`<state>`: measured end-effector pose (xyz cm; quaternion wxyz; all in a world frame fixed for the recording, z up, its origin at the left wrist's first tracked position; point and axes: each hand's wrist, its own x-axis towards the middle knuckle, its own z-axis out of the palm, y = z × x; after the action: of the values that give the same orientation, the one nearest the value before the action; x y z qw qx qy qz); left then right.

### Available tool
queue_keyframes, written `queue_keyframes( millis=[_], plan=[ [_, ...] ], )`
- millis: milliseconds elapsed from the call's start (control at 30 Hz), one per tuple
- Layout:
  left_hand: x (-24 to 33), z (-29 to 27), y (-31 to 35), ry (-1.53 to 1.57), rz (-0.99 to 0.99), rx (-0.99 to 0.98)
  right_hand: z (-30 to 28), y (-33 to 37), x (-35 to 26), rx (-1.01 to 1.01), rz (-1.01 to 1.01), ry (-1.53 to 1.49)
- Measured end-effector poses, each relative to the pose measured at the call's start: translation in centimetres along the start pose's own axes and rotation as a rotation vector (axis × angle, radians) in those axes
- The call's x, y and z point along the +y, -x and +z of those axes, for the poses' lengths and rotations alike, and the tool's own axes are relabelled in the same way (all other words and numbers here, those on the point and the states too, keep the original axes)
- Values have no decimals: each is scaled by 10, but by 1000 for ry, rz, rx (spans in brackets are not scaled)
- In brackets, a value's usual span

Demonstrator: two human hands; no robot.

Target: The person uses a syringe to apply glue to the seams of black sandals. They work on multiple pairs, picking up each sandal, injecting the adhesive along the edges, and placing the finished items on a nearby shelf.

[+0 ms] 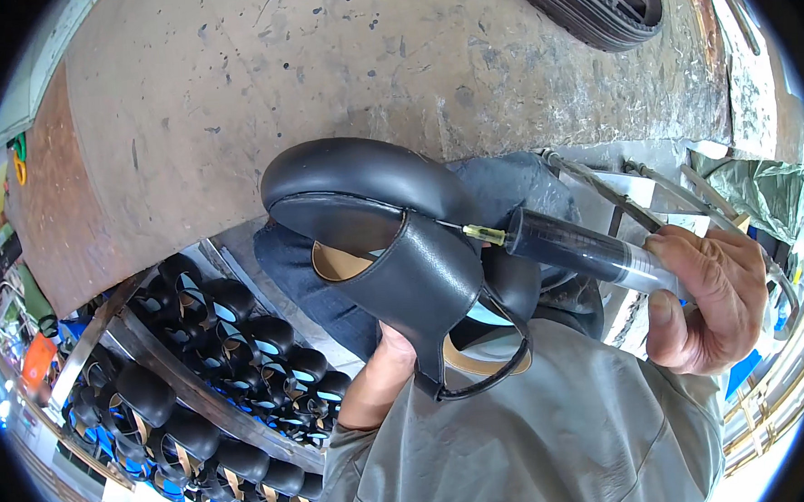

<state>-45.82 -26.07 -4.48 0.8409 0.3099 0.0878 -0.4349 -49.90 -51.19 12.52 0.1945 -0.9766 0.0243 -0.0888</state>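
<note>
A black shoe (421, 273) with a broad strap, a thick rounded sole and a tan lining is held up over my lap. My left hand (393, 350) grips it from below; the shoe hides the fingers. In my right hand (715, 300) is a large syringe (570, 244) filled with dark fluid, held at its plunger end between thumb and fingers. Its yellow-green needle hub (485, 235) points left, and the thin needle reaches the seam between the strap edge and the sole.
A stained worktable (320, 82) spans the far side, with a dark ridged shoe sole (603, 9) at its far right. On the lower left, racks hold rows of similar black shoes (193, 435). Metal bars (599, 186) stand to the right beside a green plastic sheet (767, 195).
</note>
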Motion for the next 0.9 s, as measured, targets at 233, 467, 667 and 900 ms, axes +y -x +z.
queue_keyframes(
  millis=[233,467,667,900],
  plan=[
    [-4,9,-9,29,-20,-57,1,8,-2,12,39,-20],
    [-2,23,-15,45,-58,-109,-1,18,-10,-4,72,18],
    [-7,23,-13,130,-32,-127,0,24,-12,15,73,-25],
    [-1,49,-19,186,-32,-208,0,35,-19,36,83,-28]
  ],
)
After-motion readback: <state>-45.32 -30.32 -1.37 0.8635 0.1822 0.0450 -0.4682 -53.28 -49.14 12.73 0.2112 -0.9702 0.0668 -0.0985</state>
